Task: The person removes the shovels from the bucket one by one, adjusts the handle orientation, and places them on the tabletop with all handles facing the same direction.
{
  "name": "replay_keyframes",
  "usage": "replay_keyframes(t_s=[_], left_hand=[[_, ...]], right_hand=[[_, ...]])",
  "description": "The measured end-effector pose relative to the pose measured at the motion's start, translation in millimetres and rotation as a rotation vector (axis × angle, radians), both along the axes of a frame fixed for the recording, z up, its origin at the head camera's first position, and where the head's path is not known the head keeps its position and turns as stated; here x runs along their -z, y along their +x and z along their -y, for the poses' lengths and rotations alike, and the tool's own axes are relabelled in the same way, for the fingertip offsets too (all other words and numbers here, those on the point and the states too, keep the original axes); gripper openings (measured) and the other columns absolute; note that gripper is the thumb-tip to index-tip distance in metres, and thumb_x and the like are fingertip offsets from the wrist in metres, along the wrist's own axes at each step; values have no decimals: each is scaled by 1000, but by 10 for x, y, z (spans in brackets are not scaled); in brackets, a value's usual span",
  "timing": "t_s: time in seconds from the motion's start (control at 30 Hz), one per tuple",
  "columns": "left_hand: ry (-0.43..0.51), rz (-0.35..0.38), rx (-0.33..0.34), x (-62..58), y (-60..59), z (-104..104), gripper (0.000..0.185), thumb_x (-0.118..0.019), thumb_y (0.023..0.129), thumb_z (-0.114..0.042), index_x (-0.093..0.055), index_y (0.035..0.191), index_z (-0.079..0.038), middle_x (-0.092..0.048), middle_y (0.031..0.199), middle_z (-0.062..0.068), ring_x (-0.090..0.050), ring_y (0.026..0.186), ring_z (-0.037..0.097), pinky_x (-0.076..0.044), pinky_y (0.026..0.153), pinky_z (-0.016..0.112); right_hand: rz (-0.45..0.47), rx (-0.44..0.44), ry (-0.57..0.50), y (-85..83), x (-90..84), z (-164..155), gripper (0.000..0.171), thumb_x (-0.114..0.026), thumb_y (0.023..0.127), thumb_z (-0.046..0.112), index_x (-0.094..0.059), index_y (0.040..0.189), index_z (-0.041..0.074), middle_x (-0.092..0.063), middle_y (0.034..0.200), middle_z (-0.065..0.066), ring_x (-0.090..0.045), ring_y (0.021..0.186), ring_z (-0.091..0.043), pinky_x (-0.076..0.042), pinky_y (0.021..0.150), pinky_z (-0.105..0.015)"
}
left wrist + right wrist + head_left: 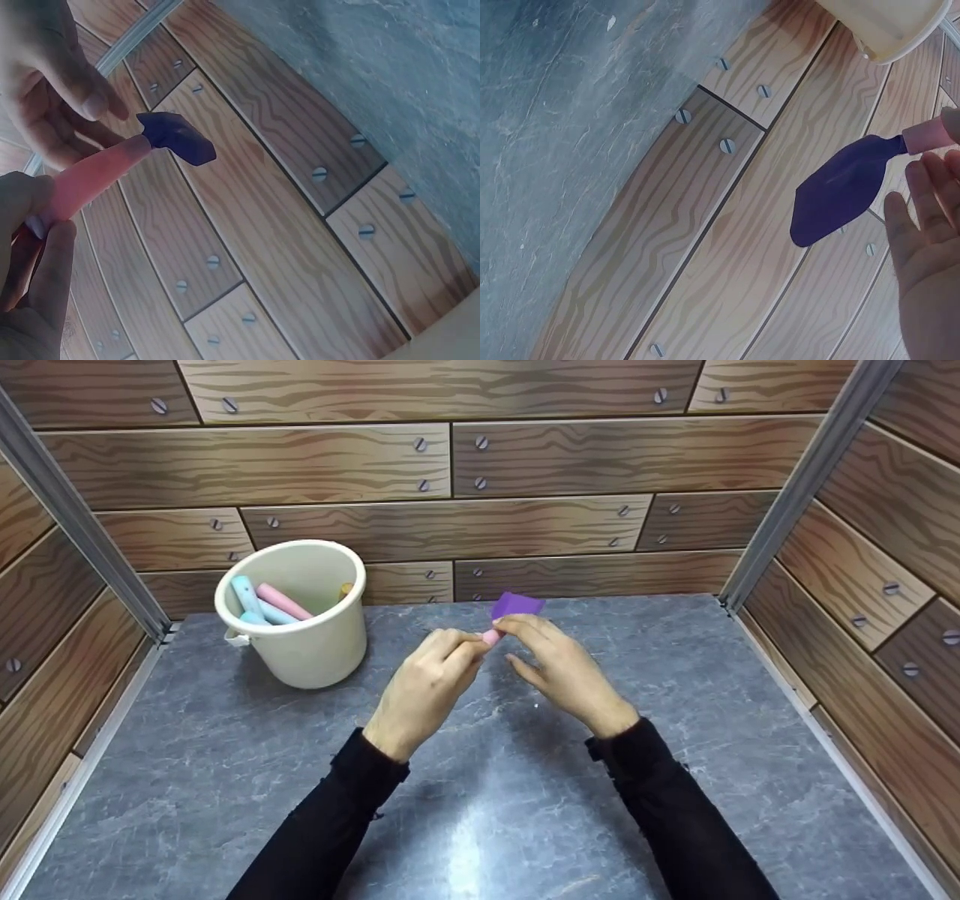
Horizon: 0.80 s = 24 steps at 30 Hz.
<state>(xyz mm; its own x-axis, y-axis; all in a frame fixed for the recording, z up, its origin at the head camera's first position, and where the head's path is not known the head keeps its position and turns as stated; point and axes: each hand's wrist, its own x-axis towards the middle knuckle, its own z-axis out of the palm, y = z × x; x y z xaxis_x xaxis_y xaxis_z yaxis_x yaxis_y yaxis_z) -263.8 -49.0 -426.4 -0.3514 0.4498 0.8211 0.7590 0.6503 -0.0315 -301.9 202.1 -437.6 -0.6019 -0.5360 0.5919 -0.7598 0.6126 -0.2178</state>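
Observation:
My left hand grips the end of the pink handle of a small trowel with a purple blade, held up over the table with the blade pointing away. In the left wrist view, thumb and fingers pinch the handle of the trowel near its butt. My right hand is at the other end of the handle, close to the neck, its fingers extended. In the right wrist view the fingers of that hand lie just below the handle, and the whole purple blade shows.
A cream bucket stands at the back left, with light blue handles, a pink handle and a small orange-brown piece inside. Wood-patterned walls enclose the grey marbled table at the back and sides.

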Motion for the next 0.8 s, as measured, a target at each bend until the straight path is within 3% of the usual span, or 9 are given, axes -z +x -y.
replay_keyframes(t_s=[0.33,0.57,0.8], left_hand=[[9,-5,31,45,56,-94,18,-89,104,-4,-85,121,-8,-83,116,3,-79,102,18,-69,95,21],[17,10,64,66,75,-124,16,-88,104,-4,-85,119,-9,-83,116,2,-78,101,18,-68,93,22],[23,19,94,81,88,-145,13,-86,107,-6,-86,120,-9,-83,118,2,-79,103,17,-68,95,24]], right_hand=[[-77,-4,-86,-54,76,12,31,-89,99,-2,-78,127,6,-81,129,-11,-75,124,-32,-66,115,-46],[-266,-9,-51,-106,134,-18,32,-94,91,-5,-79,117,6,-81,121,-12,-77,117,-32,-70,107,-46],[-433,-33,6,-155,174,-85,35,-95,84,-6,-77,112,4,-78,115,-12,-79,109,-30,-73,97,-39]])
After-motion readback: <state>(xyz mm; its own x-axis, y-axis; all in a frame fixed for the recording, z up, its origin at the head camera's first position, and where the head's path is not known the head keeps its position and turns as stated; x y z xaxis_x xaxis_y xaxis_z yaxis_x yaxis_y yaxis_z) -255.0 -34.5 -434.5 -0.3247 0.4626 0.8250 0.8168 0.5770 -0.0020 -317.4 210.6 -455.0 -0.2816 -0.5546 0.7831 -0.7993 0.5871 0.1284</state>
